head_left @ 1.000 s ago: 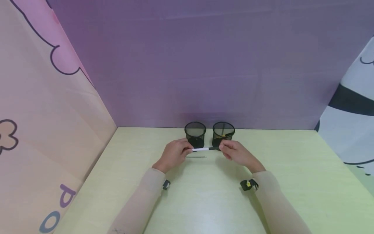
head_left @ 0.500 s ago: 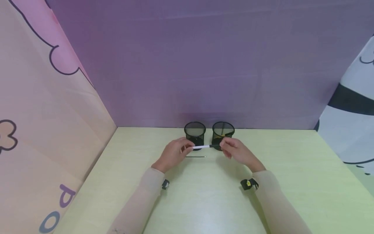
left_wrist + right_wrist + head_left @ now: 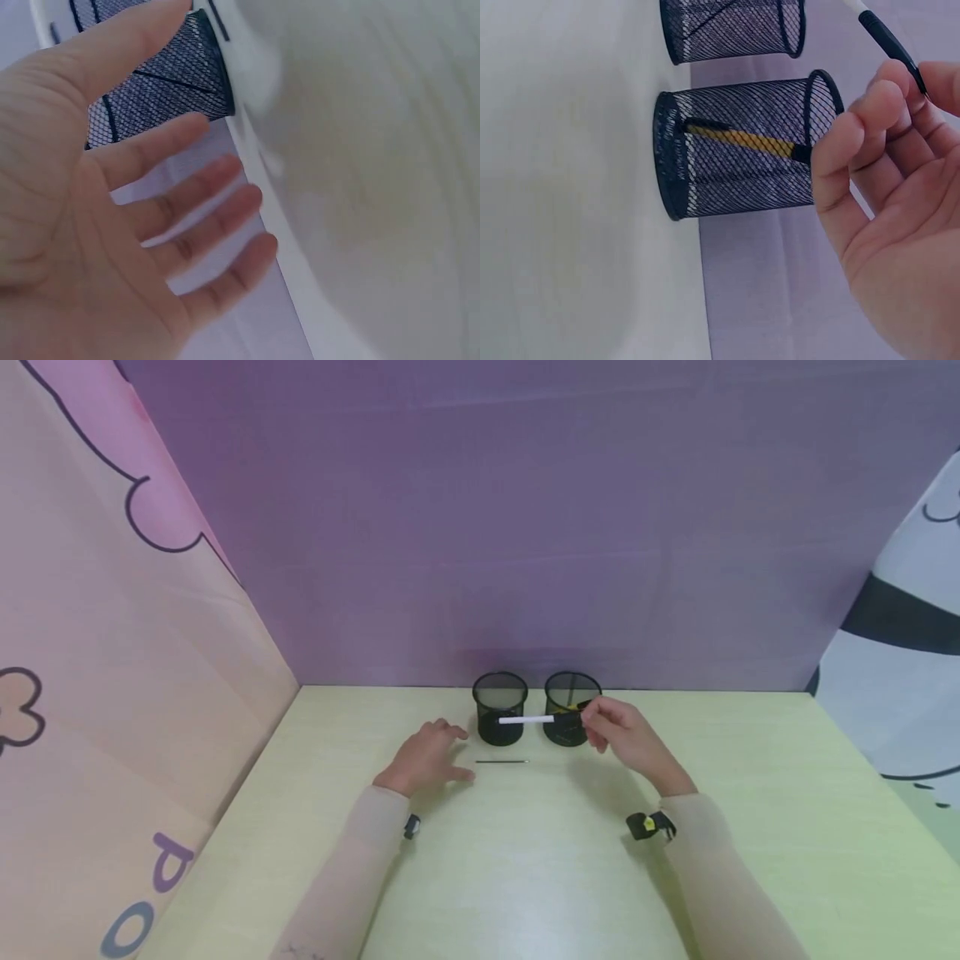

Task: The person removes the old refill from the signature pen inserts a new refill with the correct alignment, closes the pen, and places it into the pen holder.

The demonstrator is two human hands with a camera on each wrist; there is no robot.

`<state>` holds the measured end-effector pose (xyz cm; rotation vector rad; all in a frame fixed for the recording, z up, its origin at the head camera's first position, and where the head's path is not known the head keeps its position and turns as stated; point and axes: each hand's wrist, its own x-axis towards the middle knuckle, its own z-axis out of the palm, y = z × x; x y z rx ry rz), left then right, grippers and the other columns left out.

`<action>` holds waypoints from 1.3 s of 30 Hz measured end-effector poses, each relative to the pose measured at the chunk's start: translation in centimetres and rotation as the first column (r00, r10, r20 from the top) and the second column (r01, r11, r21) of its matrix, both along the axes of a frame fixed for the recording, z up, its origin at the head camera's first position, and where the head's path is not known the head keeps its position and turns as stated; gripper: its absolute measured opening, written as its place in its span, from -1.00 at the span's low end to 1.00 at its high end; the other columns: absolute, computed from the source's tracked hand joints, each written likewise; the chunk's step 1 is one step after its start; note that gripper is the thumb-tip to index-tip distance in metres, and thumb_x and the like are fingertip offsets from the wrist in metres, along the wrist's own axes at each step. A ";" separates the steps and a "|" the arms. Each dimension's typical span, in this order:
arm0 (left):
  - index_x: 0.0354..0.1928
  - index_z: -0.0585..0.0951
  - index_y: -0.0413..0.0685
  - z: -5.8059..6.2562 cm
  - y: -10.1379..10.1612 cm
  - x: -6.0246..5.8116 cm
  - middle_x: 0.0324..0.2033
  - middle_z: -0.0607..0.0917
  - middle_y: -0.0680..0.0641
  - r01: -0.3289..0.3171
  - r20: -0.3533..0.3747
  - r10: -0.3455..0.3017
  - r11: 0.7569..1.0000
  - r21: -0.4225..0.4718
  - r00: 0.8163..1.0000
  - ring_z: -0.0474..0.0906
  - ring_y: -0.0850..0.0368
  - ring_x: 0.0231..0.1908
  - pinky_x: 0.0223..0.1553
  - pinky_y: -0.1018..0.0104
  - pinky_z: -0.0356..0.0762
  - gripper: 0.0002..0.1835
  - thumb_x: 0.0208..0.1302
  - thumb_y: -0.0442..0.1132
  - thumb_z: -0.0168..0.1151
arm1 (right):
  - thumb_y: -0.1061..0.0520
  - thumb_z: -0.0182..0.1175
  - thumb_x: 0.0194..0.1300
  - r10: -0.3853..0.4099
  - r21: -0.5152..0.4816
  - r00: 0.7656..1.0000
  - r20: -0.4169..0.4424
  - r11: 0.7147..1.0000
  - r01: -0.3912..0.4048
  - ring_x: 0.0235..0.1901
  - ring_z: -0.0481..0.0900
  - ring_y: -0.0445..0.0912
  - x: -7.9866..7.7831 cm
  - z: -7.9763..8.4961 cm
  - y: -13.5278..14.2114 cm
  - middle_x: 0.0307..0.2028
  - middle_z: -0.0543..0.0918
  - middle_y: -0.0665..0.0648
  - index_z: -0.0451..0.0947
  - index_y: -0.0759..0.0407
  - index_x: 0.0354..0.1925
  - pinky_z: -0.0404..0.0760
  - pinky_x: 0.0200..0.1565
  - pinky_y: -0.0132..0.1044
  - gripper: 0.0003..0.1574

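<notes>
In the head view my right hand (image 3: 626,739) pinches the black end of a white pen (image 3: 527,720) between thumb and fingertips. The pen lies level in the air in front of two black mesh pen cups. In the right wrist view its black part (image 3: 885,37) tapers to a point at the fingers. My left hand (image 3: 423,760) holds nothing; its thumb and fingers are spread, as the left wrist view also shows. Right of it, a thin dark rod like a pen refill (image 3: 502,762) lies on the table.
The left mesh cup (image 3: 500,693) and the right mesh cup (image 3: 742,165) stand side by side near the table's back edge. A yellow and black pen (image 3: 742,139) leans inside the right cup. A purple backdrop (image 3: 525,527) rises behind the table.
My left hand has let go of the pen's white end and moved left, its fingers spreading. My right hand has moved slightly up and right with the pen.
</notes>
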<state>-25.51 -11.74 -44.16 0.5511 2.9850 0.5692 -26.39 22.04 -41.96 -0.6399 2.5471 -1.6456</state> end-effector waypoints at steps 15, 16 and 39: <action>0.23 0.64 -0.06 -0.6 -0.1 0.1 0.22 0.57 -0.18 -0.035 0.049 0.039 0.996 -0.080 0.998 0.47 -0.16 0.19 0.21 -0.17 0.52 -0.26 0.04 0.12 0.60 | 0.04 0.06 0.59 -0.394 -0.139 0.917 -0.064 0.913 0.383 -0.56 0.49 -0.22 0.5 2.2 1.9 -0.55 0.54 -0.12 0.51 0.14 -0.28 0.56 -0.47 -0.38 -0.73; 0.23 0.64 -0.06 -0.7 -0.1 0.1 0.22 0.58 -0.17 -0.037 0.048 0.041 0.996 -0.081 0.998 0.47 -0.16 0.19 0.21 -0.17 0.52 -0.26 0.04 0.12 0.60 | 0.03 0.07 0.58 -0.421 -0.134 0.905 -0.065 0.902 0.410 -0.56 0.49 -0.23 0.5 2.3 2.0 -0.56 0.54 -0.13 0.51 0.12 -0.28 0.55 -0.48 -0.38 -0.73; 0.24 0.63 -0.06 -0.8 -0.1 0.3 0.23 0.58 -0.17 -0.041 0.039 0.043 0.997 -0.063 0.998 0.45 -0.15 0.20 0.21 -0.18 0.51 -0.27 0.05 0.10 0.60 | -0.06 0.04 0.59 -0.478 0.147 0.829 -0.291 0.833 0.533 -0.59 0.43 -0.08 -0.1 -0.3 1.0 -0.55 0.59 0.13 0.56 0.22 -0.24 0.37 -0.53 -0.28 -0.60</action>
